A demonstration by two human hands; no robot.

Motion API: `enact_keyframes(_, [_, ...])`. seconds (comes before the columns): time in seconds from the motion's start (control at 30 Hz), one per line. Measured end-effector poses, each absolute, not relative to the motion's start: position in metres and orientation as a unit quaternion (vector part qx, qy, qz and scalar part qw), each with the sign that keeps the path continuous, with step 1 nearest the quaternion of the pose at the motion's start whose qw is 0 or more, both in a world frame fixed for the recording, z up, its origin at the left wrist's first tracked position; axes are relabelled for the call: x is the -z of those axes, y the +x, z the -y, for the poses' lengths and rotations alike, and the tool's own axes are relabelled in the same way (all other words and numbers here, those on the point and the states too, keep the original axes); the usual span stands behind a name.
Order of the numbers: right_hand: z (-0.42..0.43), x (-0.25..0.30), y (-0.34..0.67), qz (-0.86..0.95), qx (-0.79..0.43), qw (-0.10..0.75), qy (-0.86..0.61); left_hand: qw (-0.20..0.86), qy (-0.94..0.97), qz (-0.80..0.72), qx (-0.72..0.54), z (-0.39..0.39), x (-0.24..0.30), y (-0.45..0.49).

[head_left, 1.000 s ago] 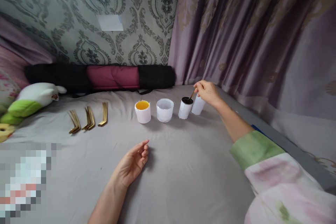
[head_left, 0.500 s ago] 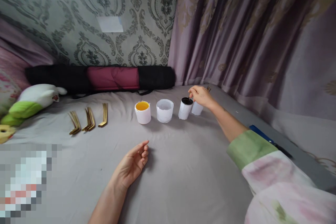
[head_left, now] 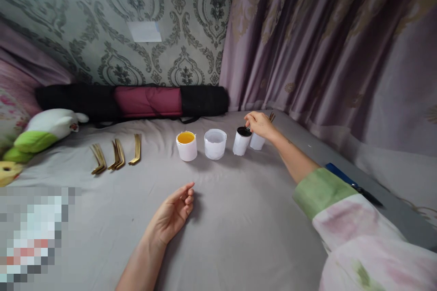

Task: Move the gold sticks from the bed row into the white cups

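My right hand [head_left: 258,122] is bent over the far rim of a white-wrapped cup with a dark inside [head_left: 241,143]. Its fingers are pinched together there; what is between them, if anything, is hidden. Partly behind that hand stands another white cup [head_left: 256,142], with thin brown sticks [head_left: 271,117] showing above it. My left hand [head_left: 175,216] rests on the grey sheet [head_left: 232,218], palm partly up, fingers loosely curled and nothing in it. Beyond it stand a white tub with a yellow inside [head_left: 187,150] and a whitish tub [head_left: 215,146].
Three bunches of bent gold-coloured cutlery-like pieces [head_left: 118,157] lie at left. A black and maroon long bag [head_left: 146,101] lies along the wall. Plush toys [head_left: 48,129] are at far left. A blue and black object [head_left: 351,182] lies beyond my right sleeve.
Almost nothing has moved. The whole view has shifted slightly, and my right hand is still at the dark cup's rim.
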State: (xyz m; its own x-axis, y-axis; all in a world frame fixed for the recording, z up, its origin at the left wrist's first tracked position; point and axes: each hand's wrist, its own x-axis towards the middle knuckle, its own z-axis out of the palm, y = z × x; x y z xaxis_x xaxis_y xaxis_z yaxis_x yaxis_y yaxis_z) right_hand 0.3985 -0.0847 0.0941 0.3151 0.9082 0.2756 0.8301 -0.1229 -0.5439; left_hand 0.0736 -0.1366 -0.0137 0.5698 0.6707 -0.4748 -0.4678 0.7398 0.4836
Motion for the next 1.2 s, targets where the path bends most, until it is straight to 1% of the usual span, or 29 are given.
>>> enact_keyframes(0.4, [0.0846, -0.0897, 0.4002, 0.576, -0.077, 0.322, -0.748, 0.869, 0.159, -0.335, -0.329, 0.1364, 0.014, 0.074])
enact_keyframes(1.2, [0.0849, -0.0905, 0.3974, 0.571, -0.068, 0.295, -0.763, 0.875, 0.155, -0.322, -0.328, 0.1353, 0.0166, 0.0723])
